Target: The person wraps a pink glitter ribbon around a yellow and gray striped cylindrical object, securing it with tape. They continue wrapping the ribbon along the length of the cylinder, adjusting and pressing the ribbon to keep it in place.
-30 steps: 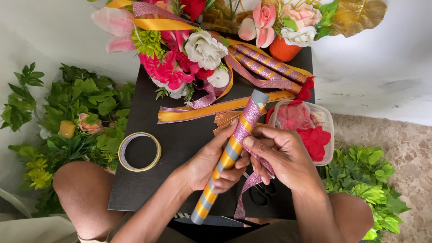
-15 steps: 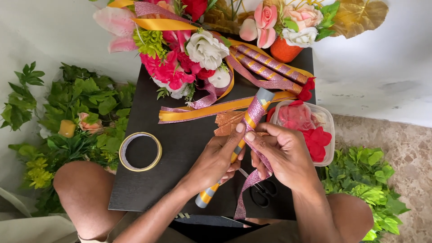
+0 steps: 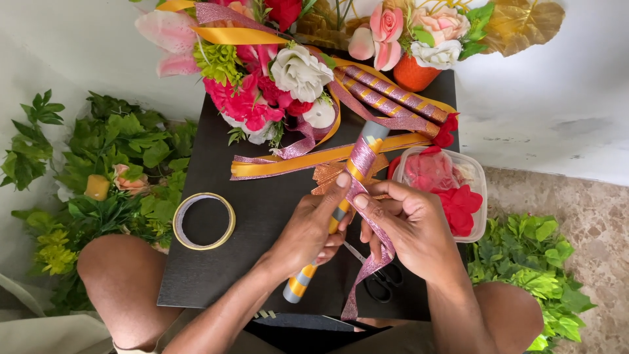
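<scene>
The black desk (image 3: 216, 262) carried a flower arrangement (image 3: 262, 85), a clear tub of red petals (image 3: 452, 196) and a tape roll (image 3: 204, 221). The striped stick (image 3: 331, 226) lay angled above its centre. The left hand (image 3: 304, 236) had its grip closed round the stick; the right hand (image 3: 409, 229) pinched the pink glitter ribbon (image 3: 362, 154) against it. In my judgement, even tension and overlapping turns would wrap it cleanly.
</scene>
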